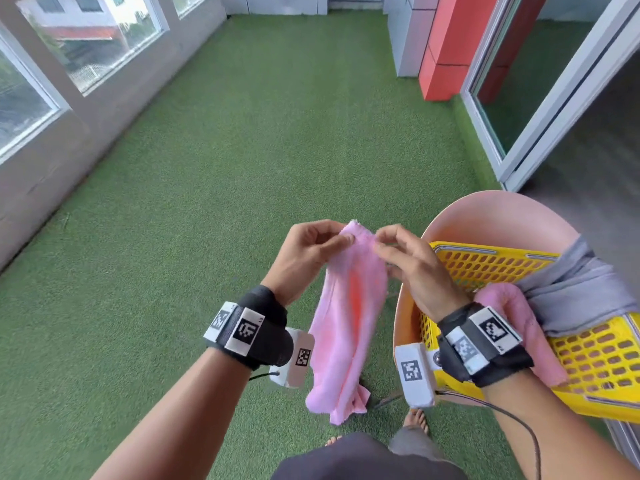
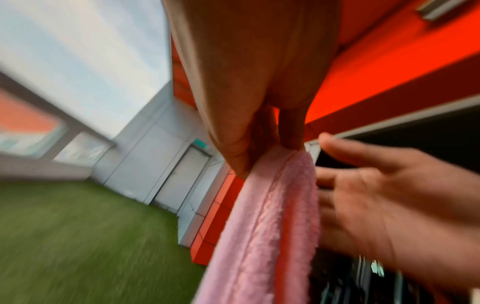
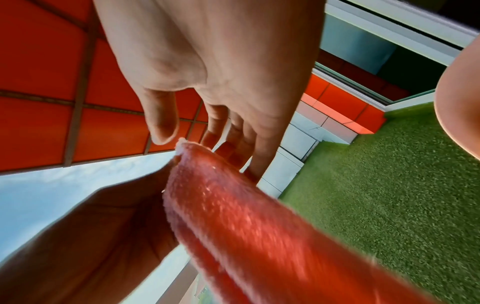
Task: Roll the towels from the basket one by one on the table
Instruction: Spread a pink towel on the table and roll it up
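Green artificial turf point(image 1: 242, 168) covers the floor from a low wall with windows point(image 1: 86, 39) on the left to a sliding glass door point(image 1: 540, 88) and an orange-red tiled column point(image 1: 453, 46) on the right. At the lower right stands a pink plastic chair point(image 1: 498, 216), and on its seat sits a yellow perforated basket point(image 1: 602, 362). A grey towel point(image 1: 575, 292) is draped over the basket's near rim, and beside it a second pink towel point(image 1: 519, 323) hangs over the same rim, part inside and part out. In front of the person, just left of the chair, a pink towel point(image 1: 349, 327) hangs lengthwise in the air, bunched into long folds, its lower end dangling free above the turf near the person's bare feet point(image 1: 417, 419). The left hand point(image 1: 308, 254) grasps the towel's top edge, thumb and fingers pinched round the cloth; the left wrist view shows that pinch close up. The right hand point(image 1: 412, 265) is at the same top edge from the other side, its thumb and forefinger at the hem; in the right wrist view the thumb tip sits just at the towel's corner with the fingers loosely spread behind the cloth, so I cannot tell whether it truly grips. Both wrists carry black straps with marker-tagged cameras point(image 1: 242, 329).
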Action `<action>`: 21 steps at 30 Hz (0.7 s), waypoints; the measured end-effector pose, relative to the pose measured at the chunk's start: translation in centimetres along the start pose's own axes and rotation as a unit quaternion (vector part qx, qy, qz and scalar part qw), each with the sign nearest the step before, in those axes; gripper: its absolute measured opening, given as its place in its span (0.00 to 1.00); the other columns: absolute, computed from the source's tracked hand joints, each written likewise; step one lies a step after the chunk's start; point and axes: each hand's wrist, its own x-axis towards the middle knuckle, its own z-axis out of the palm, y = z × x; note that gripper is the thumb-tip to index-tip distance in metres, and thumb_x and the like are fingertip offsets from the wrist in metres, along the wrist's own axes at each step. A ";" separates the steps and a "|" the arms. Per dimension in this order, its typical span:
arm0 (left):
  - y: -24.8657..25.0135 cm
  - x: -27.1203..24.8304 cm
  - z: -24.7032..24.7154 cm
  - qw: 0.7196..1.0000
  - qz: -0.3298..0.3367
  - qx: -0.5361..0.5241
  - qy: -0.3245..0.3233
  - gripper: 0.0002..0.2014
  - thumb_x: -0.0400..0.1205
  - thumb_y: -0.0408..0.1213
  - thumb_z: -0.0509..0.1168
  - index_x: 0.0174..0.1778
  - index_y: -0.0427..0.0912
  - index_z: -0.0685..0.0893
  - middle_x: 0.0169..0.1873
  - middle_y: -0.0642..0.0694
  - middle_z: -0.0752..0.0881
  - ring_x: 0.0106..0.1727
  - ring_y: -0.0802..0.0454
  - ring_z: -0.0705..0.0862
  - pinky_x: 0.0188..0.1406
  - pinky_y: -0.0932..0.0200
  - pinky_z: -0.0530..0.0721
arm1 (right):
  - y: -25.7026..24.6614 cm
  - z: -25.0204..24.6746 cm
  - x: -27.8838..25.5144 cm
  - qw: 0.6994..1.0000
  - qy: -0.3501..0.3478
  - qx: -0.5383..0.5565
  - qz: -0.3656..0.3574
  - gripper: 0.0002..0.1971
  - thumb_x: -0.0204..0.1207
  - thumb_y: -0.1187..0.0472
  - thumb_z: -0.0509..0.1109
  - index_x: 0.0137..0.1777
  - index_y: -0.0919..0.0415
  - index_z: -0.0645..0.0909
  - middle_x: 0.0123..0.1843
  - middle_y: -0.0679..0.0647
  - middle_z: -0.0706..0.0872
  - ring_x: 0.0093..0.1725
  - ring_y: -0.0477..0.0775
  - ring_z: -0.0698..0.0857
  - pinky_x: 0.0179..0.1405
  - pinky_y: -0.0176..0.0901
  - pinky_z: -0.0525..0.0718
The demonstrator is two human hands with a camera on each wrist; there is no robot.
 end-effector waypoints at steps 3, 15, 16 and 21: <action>0.8 0.7 1.1 0.995 0.031 0.090 -0.038 0.12 0.80 0.40 0.69 0.47 0.32 0.87 0.45 0.35 0.89 0.44 0.52 0.80 0.45 0.42 0.80 | -0.4 0.1 0.4 0.999 -0.019 -0.037 -0.008 0.13 0.72 0.50 0.75 0.55 0.50 0.85 0.50 0.53 0.88 0.50 0.47 0.84 0.53 0.51 0.79; -2.2 -0.9 4.1 0.974 -0.013 0.170 -0.150 0.16 0.85 0.39 0.63 0.37 0.29 0.78 0.31 0.49 0.71 0.33 0.57 0.67 0.31 0.59 0.62 | -1.6 -7.8 -3.2 0.953 0.288 0.084 -0.047 0.07 0.83 0.65 0.64 0.45 0.57 0.82 0.40 0.54 0.82 0.41 0.51 0.83 0.45 0.45 0.83; -2.7 -1.1 4.4 0.973 -0.010 0.178 -0.148 0.15 0.86 0.38 0.62 0.36 0.32 0.77 0.31 0.51 0.71 0.33 0.58 0.67 0.30 0.60 0.63 | -1.8 -8.7 -3.7 0.936 0.330 0.112 -0.057 0.08 0.84 0.66 0.62 0.45 0.57 0.80 0.37 0.51 0.81 0.38 0.48 0.82 0.40 0.40 0.83; -2.7 -0.2 9.3 0.964 0.019 0.208 -0.166 0.12 0.87 0.35 0.59 0.38 0.37 0.77 0.31 0.51 0.72 0.33 0.58 0.67 0.31 0.60 0.64 | 1.2 -6.9 -9.1 0.971 0.167 -0.166 0.034 0.18 0.80 0.42 0.66 0.40 0.57 0.81 0.30 0.49 0.72 0.29 0.44 0.68 0.27 0.42 0.66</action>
